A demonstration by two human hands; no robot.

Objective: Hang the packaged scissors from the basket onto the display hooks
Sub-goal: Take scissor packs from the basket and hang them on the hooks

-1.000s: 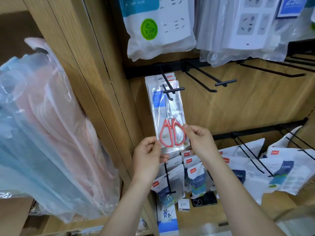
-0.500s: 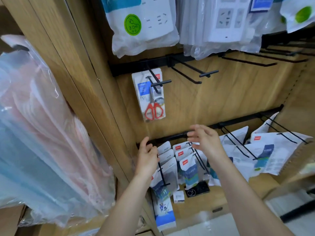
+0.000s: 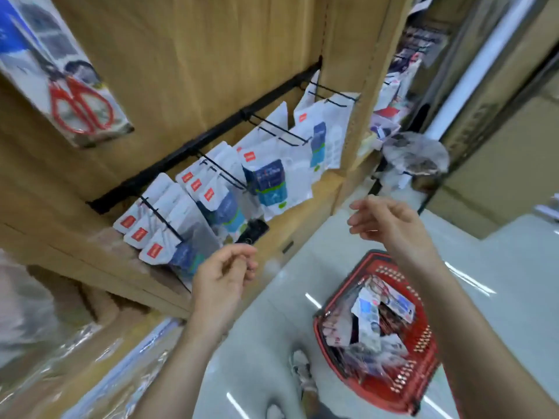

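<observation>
the left grip [image 3: 222, 276] is held loosely curled and empty near the lower shelf, and the right grip [image 3: 384, 220] is relaxed, half spread and empty above a red basket [image 3: 425, 334] set on the floor [image 3: 472, 255]. packaged scissors [image 3: 369, 316] are piled in the basket. one red-handled pack [image 3: 75, 98] is hung at upper left, above black hooks [image 3: 222, 170] loaded with white packets [image 3: 298, 164].

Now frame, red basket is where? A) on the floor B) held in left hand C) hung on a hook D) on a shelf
A: the red basket sits on the floor with packages inside; the left hand and right hand hold nothing.
</observation>
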